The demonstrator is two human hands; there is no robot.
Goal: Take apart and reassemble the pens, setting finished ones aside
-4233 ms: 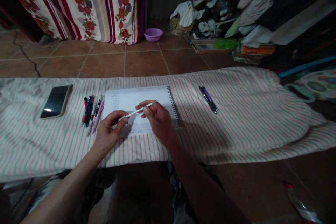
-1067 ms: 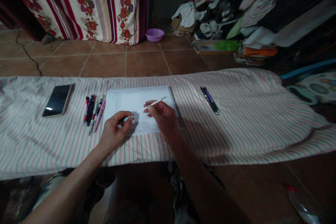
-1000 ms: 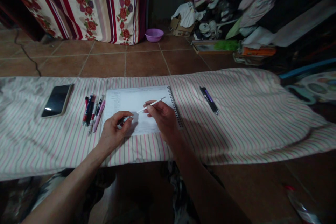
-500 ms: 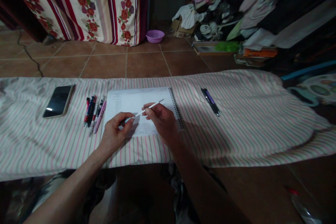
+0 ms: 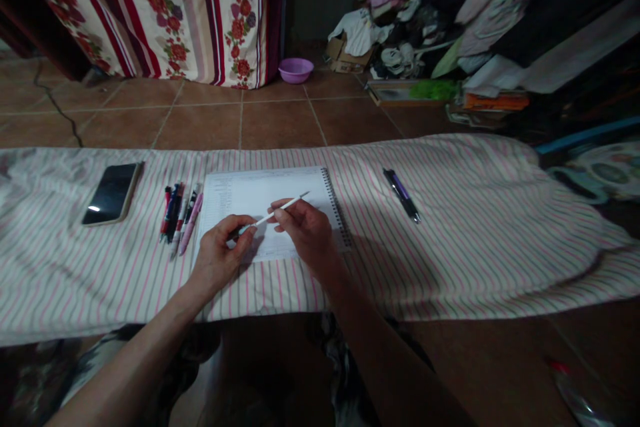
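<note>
above the notebook (image 5: 253,192), right hand (image 5: 309,232) is pinching a white rod (image 5: 293,201); left hand (image 5: 218,248) is gripping a half-hidden piece (image 5: 245,229) near its end, presumably for alignment.

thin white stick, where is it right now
Near the head view's centre: the thin white stick is in the right hand, its lower end at the left hand, over the spiral notebook.

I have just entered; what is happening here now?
A person's right hand holds a thin white stick above a spiral notebook. Its near end reaches the left hand, which pinches a small item, mostly hidden. Some pens and a phone lie on the striped cloth, left of the notebook.
</note>
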